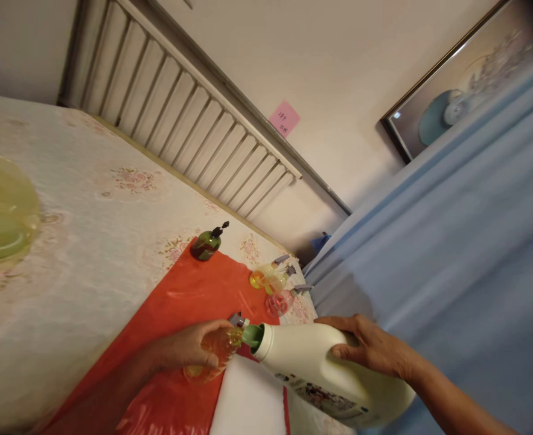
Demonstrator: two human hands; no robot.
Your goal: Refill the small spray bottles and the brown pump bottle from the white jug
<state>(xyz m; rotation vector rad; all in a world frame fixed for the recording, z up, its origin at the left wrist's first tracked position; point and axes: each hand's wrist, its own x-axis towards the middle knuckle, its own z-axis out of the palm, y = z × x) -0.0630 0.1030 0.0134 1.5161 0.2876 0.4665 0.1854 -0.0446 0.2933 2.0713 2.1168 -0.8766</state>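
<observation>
My left hand [189, 347] is closed around a clear ribbed bottle [223, 353] with a little yellowish liquid at its bottom. My right hand [370, 347] grips a large cream-coloured detergent jug [309, 347], which lies tilted nearly on its side with a printed label below. The jug's green spout [252, 336] meets the mouth of the clear bottle. Whether liquid is flowing between them I cannot tell. Just behind the bottle's neck shows a grey pump top [236, 319]. Under both hands lie a red sheet [171, 314] and a white pad [245, 399].
A dark green pump bottle [206, 244] stands at the red sheet's far corner. Several clear pump bottles, one with a pink base [279, 304], stand further right. A yellow-green translucent basin [8, 205] is at the left. Beyond the flowered tablecloth [89, 187] are a radiator [180, 103] and a blue curtain [465, 229].
</observation>
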